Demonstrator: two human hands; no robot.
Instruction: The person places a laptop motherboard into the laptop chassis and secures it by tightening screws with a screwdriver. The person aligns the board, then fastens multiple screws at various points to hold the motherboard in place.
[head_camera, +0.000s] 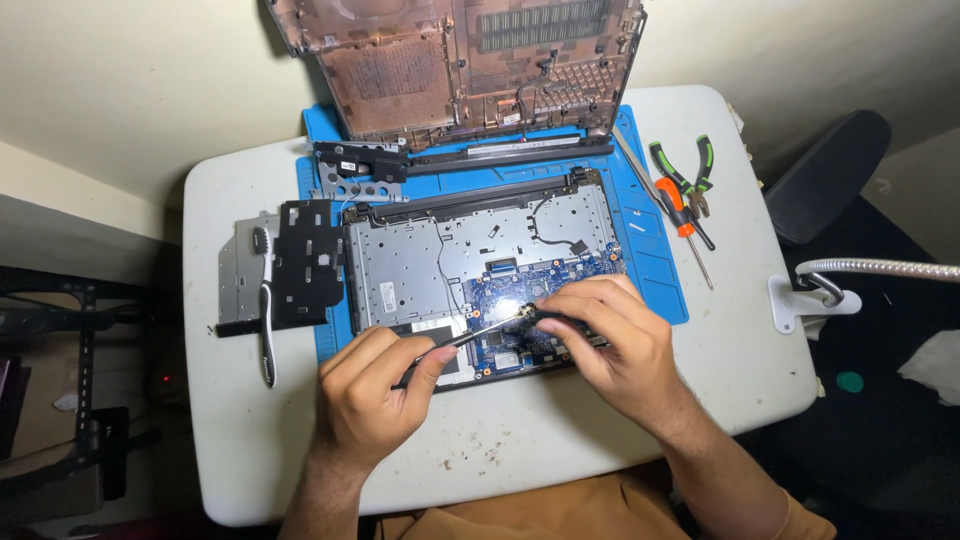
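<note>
Two hands | left hand grips tweezers | right hand on blue board

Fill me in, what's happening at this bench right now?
A person is working on an opened laptop base on a blue mat. The left hand holds a thin tool with its tip at the blue circuit board; the right hand grips a small dark part there. The removed bottom cover leans behind, and pliers and a screwdriver lie right.
</note>
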